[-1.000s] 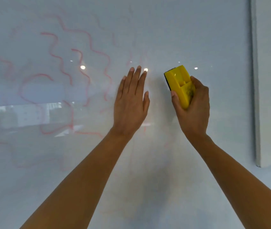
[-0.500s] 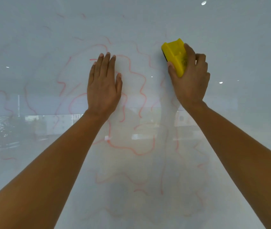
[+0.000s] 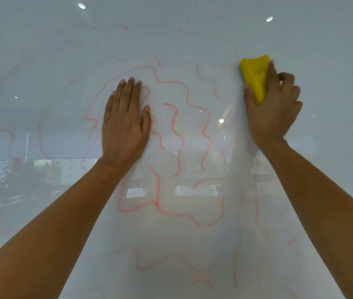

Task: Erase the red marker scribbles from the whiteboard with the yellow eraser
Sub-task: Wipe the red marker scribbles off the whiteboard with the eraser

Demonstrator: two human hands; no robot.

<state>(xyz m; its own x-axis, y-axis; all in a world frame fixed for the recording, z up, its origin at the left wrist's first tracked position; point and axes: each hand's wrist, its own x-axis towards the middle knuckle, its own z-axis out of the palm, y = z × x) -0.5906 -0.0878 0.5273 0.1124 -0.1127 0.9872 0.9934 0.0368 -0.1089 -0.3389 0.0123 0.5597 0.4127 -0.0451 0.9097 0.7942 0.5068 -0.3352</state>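
The left hand (image 3: 126,124) lies flat with fingers straight and close together, thumb out to the side, forearm stretched forward. The right hand (image 3: 272,111) is raised higher, fingers curled in a grip, slightly blurred, forearm extended.

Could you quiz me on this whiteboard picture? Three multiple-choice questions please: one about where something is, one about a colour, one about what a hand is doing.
1. Where is the eraser?
A. upper right of the whiteboard
B. bottom left
C. under the left hand

2. What colour are the scribbles?
A. blue
B. red
C. green

3. What is the left hand doing?
A. holding a marker
B. making a fist
C. lying flat and open on the board

Answers: 1 A, the right hand has its grip on it up there. 2 B, the wavy lines are red. 3 C, its fingers are spread flat, holding nothing.
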